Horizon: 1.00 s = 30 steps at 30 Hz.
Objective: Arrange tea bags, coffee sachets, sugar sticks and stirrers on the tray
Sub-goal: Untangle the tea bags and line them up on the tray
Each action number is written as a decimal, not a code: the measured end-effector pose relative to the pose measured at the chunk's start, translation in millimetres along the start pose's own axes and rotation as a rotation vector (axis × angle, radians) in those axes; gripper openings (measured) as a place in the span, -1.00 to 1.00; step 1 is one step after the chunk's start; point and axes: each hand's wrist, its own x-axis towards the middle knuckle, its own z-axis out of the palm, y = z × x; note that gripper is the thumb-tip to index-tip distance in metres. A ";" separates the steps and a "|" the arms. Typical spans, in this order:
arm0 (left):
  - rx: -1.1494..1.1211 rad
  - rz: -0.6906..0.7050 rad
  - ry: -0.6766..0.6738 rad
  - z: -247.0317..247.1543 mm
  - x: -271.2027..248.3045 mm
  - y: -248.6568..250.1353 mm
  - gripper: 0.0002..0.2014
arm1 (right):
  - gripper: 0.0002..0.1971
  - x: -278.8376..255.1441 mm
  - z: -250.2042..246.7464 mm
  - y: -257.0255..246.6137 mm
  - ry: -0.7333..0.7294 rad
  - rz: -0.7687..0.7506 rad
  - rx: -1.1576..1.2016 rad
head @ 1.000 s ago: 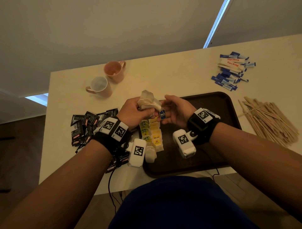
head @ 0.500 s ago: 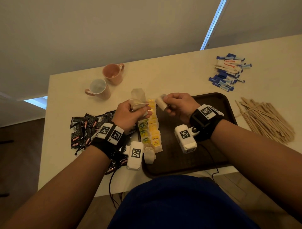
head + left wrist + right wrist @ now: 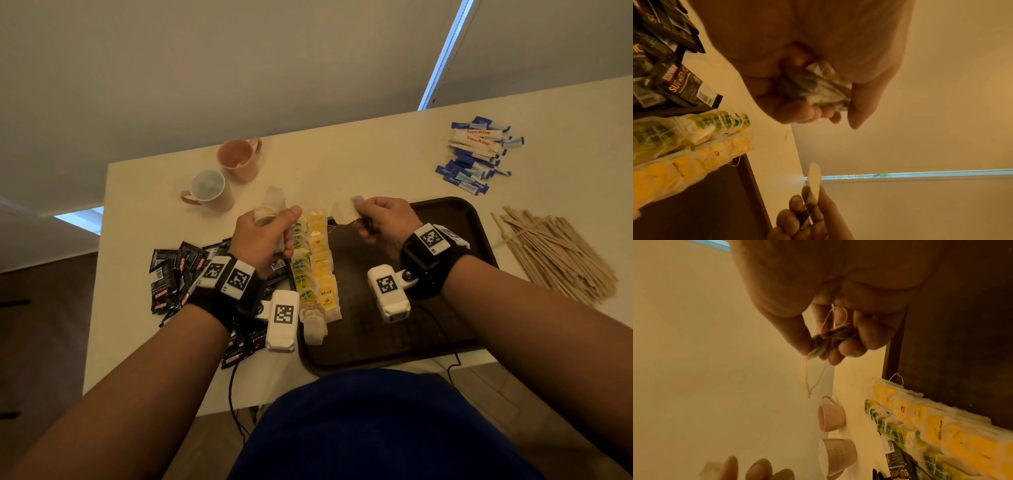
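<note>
My left hand (image 3: 265,236) grips a bunch of pale tea bags (image 3: 270,207), seen bunched in the fist (image 3: 824,87) in the left wrist view. My right hand (image 3: 380,219) pinches a single tea bag (image 3: 344,212) with its string and tag (image 3: 826,340), above the far edge of the dark brown tray (image 3: 428,329). Two rows of tea bags, green-tagged (image 3: 303,270) and yellow-tagged (image 3: 323,267), lie along the tray's left side.
Black coffee sachets (image 3: 178,274) are heaped left of the tray. Two pink mugs (image 3: 219,178) stand at the far left. Blue and white sugar sticks (image 3: 476,154) lie at the far right, wooden stirrers (image 3: 555,253) right of the tray.
My hands have moved apart. The right hand has drawn one tea bag away to the right, while the left keeps the bunch and has shifted slightly left.
</note>
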 end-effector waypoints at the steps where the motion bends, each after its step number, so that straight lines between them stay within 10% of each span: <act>1: 0.021 0.001 0.003 0.4 -0.2 -0.9 -0.76 | -0.78 -1.3 0.9 -0.3 -0.010 0.005 0.005; 4: 0.139 0.023 -0.011 4.5 -2.6 -0.6 -0.95 | -0.79 -6.7 8.5 -3.3 -0.072 0.011 -0.005; 10: 0.365 0.254 -0.149 1.1 -4.4 6.6 -0.59 | -0.80 -17.4 20.3 -11.5 -0.200 0.026 0.022; 14: 0.446 0.344 -0.246 -2.0 -4.8 11.8 -0.68 | -0.81 -19.9 21.7 -10.8 -0.248 0.059 0.027; 30: 0.495 0.333 -0.099 -5.1 -8.4 42.1 -0.82 | -0.65 -15.6 9.2 -10.9 -0.171 0.102 0.118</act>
